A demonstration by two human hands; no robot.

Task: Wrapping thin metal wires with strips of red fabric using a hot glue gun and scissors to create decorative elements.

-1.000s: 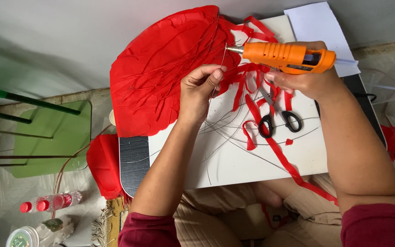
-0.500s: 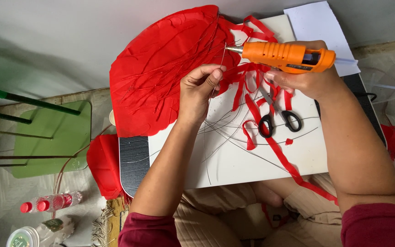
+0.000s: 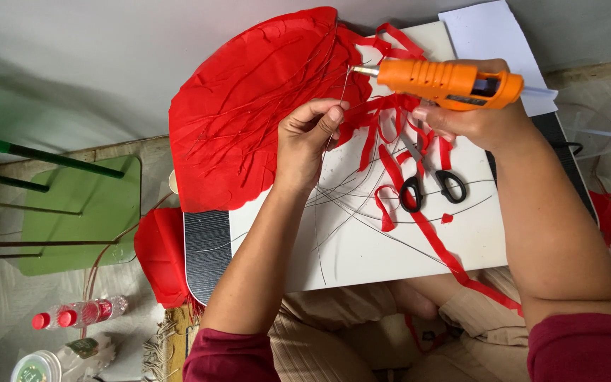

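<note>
We pinch a wire (image 3: 341,106) in our left hand (image 3: 305,138), right hand (image 3: 475,117) gripping the glue gun (image 3: 443,81) beside the red paper (image 3: 249,106), many wires (image 3: 362,205) still unglued.

Both forearms reach forward, hands raised close together.
The left hand (image 3: 305,138) pinches thumb against fingertips (image 3: 335,113), wrist bent slightly; the right hand (image 3: 479,117) is curled in a closed grip, forearm angling inward.

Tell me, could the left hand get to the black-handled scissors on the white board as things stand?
Probably yes. The scissors lie flat and uncovered on the white board, just right of the left hand, with only loose red strips and thin wires around them. But that hand is pinching a wire, which it would have to drop.
</note>
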